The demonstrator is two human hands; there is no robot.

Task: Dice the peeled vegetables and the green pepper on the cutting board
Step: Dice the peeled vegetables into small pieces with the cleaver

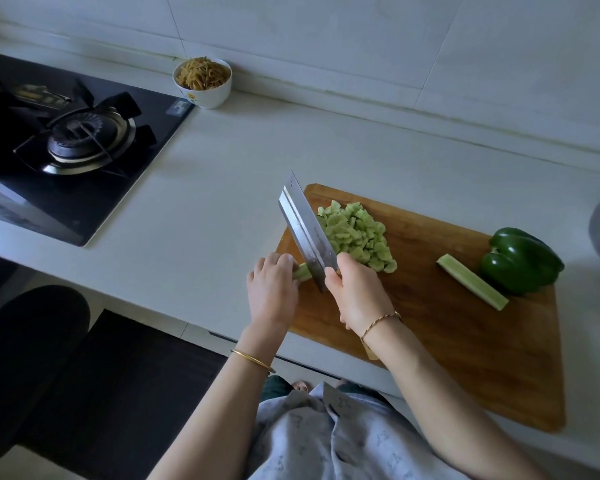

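Head view looks down on a wooden cutting board (465,341) lying on the pale counter (205,202). The right hand (355,292) has its fingers wrapped round the handle of a cleaver (303,223). The cleaver's blade stands edge-down on a short strip (302,271) of peeled green vegetable at the board's left edge. The left hand (272,289) holds that strip with curled fingers, just beside the blade. Right of the blade lies a heap of diced pieces (357,237). Farther right a long strip (471,281) lies flat, just beside a whole green pepper (520,259). A faint stamp on the blade and a label on the corner of the gas stove (94,202) are too small to read. A white bowl (207,93) of brown shreds stands by the wall.
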